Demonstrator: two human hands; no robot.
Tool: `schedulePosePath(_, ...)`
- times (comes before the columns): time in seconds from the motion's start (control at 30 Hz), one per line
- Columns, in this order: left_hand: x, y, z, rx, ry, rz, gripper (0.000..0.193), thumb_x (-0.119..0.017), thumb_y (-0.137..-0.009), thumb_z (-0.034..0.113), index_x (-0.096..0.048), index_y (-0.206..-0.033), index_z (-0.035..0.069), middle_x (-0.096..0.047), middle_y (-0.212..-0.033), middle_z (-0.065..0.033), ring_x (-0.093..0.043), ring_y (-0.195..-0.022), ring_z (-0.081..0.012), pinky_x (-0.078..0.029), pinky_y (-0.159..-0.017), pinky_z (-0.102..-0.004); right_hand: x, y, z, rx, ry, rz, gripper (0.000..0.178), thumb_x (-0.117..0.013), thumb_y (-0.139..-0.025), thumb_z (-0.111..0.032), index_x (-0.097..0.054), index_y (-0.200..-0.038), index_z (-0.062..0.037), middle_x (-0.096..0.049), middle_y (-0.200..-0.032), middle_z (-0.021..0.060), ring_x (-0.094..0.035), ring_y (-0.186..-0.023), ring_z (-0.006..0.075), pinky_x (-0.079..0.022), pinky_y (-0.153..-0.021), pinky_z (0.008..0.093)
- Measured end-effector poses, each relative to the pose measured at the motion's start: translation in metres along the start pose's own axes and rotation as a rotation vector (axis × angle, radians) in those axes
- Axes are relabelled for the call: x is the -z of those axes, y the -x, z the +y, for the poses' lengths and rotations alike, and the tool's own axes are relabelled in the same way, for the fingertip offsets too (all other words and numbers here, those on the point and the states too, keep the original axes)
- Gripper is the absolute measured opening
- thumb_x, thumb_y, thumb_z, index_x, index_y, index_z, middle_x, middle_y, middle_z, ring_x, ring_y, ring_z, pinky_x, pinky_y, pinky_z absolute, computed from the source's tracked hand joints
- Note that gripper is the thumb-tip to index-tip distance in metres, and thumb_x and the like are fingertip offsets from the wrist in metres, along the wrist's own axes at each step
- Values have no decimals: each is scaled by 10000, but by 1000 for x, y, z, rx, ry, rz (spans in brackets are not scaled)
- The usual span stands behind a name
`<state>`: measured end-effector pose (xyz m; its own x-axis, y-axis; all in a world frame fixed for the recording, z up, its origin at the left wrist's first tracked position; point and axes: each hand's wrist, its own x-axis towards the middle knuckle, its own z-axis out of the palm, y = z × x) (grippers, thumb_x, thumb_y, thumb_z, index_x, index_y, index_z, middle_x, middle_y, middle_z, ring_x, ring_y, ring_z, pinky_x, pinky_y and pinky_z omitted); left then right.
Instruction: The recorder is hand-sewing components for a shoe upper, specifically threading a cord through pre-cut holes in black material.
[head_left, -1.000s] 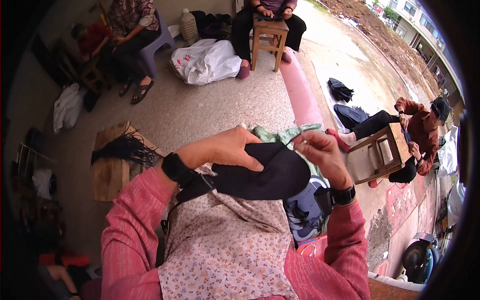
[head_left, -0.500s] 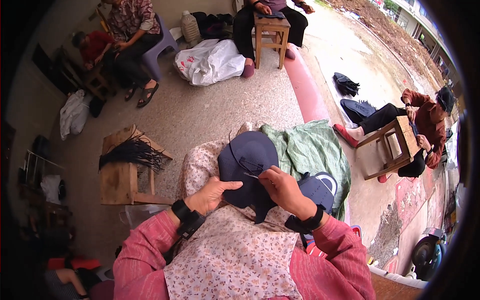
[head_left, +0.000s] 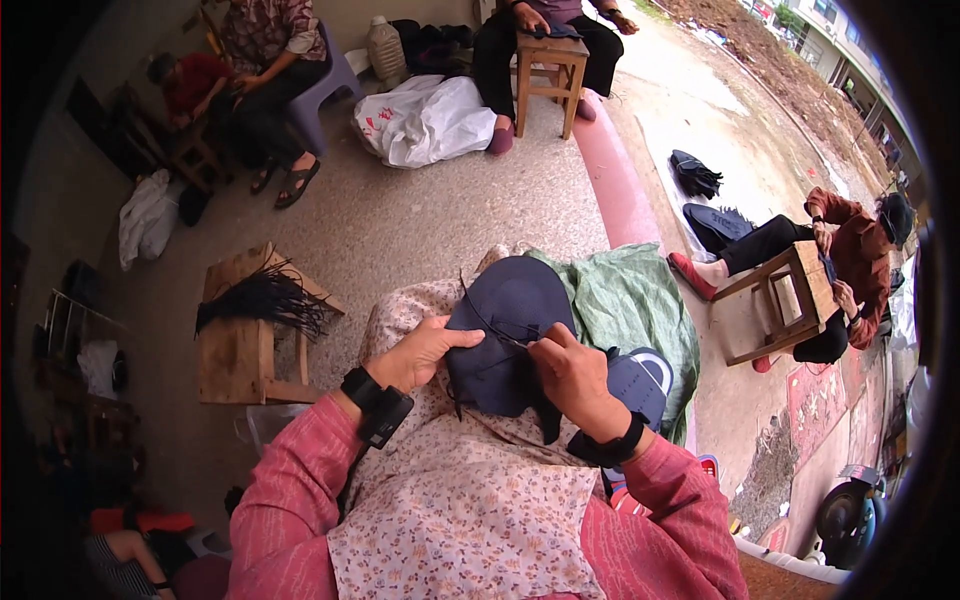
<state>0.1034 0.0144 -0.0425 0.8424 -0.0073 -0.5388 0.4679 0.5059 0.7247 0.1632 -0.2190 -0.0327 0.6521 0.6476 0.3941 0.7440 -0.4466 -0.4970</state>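
A navy shoe upper [head_left: 515, 285], rounded and textured, lies over my lap with a thin black lace [head_left: 478, 318] looped across it. My left hand [head_left: 422, 354] grips its left edge, thumb on top and fingers hidden underneath. Over its right part, my right hand [head_left: 568, 372] is closed in a pinch round a thin tool with a light metallic tip, mostly covered by the fingers. That tip meets the lace at the middle of the upper. Right of my right hand rests another navy upper [head_left: 640, 380] with a pale curved edge and a row of small holes.
A wooden stool [head_left: 228, 355] at the left carries a bundle of black laces [head_left: 262, 302]. Green cloth [head_left: 640, 300] covers my right knee. Co-workers sit at the back and right, two at wooden stools [head_left: 780, 300]. A white sack [head_left: 425, 120] lies on the floor behind.
The upper has shifted slightly right and turned a little. My right hand has rotated, its knuckles more upward, with the tool's tip lower against the lace. My left hand keeps its grip.
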Motion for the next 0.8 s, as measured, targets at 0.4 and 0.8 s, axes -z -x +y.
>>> schedulePosePath(0.4,-3,3,-3,-13,-124,-111,379,-765,-813,26,-641,-1164,-42,-704,-1077,-93,-670,-939,-150,-524,-900,-282,-5,8,21,-3,-234,-76,38,-671,-852,-94,-635,-851,-82,-568,-842,75,-628,-677,331,-482,-555,415)
schedulePosePath(0.8,-11,5,-4,-86,-278,-108,492,-779,-756,-43,-604,-1216,-24,-684,-1114,-89,-656,-980,-165,-533,-915,-301,-1,9,16,63,-87,-83,80,-690,-842,-28,-617,-837,-60,-562,-794,69,-603,-651,292,-481,-561,317)
